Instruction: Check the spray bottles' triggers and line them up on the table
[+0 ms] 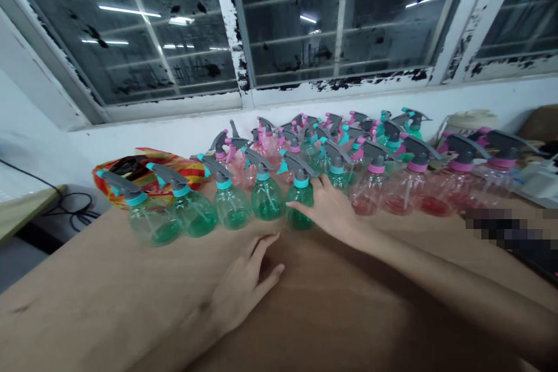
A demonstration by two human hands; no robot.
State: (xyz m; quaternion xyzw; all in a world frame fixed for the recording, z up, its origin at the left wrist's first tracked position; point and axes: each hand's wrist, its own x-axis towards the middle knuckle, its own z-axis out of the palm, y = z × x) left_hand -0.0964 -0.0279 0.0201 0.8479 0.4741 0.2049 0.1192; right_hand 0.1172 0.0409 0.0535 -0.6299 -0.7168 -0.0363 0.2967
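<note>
Several small spray bottles stand in rows on a brown table [108,290] below a window. The front row holds green bottles with grey triggers, such as one green bottle [300,200] beside my right hand. My right hand [332,209] reaches forward with fingers stretched out, touching that bottle's side and holding nothing. My left hand [244,285] lies on the table in front of the row, fingers loosely apart and empty. Pink bottles [370,189] stand to the right.
A red and yellow striped bag [150,165] lies behind the left bottles. A window with peeling white frames [244,99] runs along the wall. Black cables [74,209] hang at the left beside another surface. White objects [540,180] sit at the far right.
</note>
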